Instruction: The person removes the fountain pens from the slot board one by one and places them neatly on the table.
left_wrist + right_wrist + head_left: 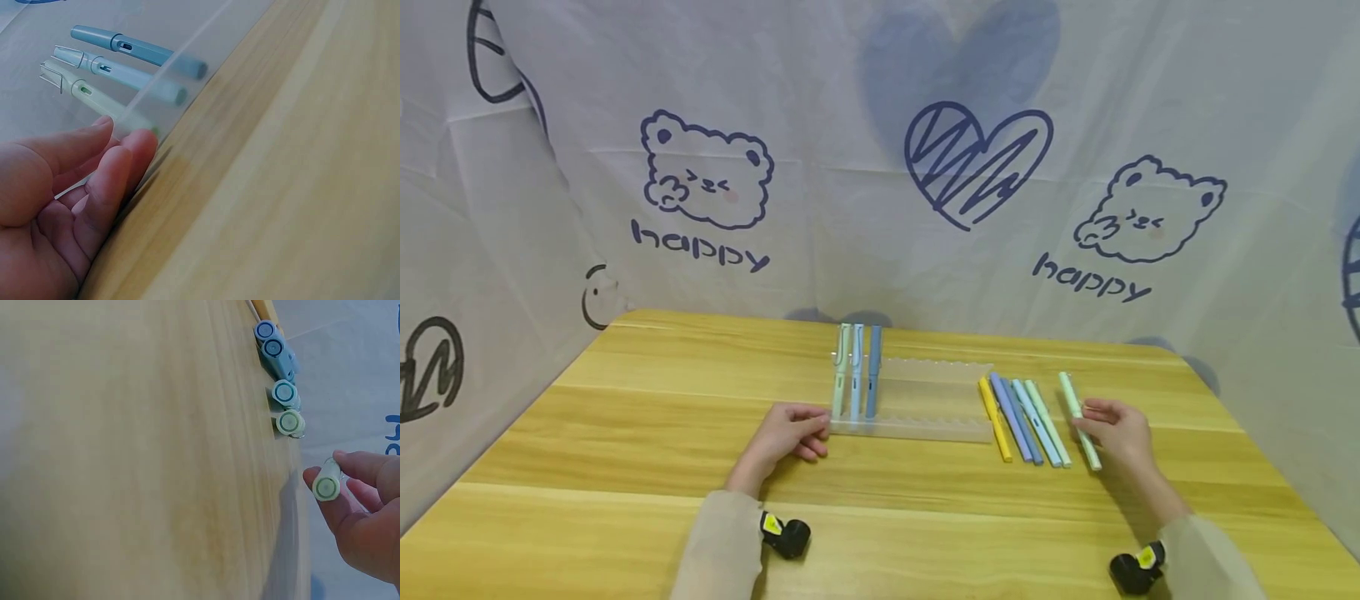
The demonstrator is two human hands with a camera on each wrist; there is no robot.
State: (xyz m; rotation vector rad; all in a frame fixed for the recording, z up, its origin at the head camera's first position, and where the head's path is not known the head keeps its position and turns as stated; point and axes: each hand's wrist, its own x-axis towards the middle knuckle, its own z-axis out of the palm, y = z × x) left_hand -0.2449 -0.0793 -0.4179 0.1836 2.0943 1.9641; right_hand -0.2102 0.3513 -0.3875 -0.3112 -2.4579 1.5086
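Note:
My left hand (787, 435) grips the near left corner of a clear pen rack (932, 429), thumb and curled fingers at its edge in the left wrist view. Three capped pens stand side by side in that rack: a pale green pen (838, 387), a light blue pen (856, 392) and a dark blue pen (873, 383). To the right, my right hand (1120, 433) pinches another light green pen (1067, 387) between thumb and fingers. In the right wrist view this light green pen (326, 487) points its round end at the camera, apart from the other pens.
Between the rack and my right hand, several pens lie in a row on the wooden table (910, 517): a yellow pen (996, 421), a purple pen (1011, 417), a blue pen (1028, 433), a light blue pen (1041, 429) and a green pen (1049, 425). A printed cloth (850, 250) hangs behind.

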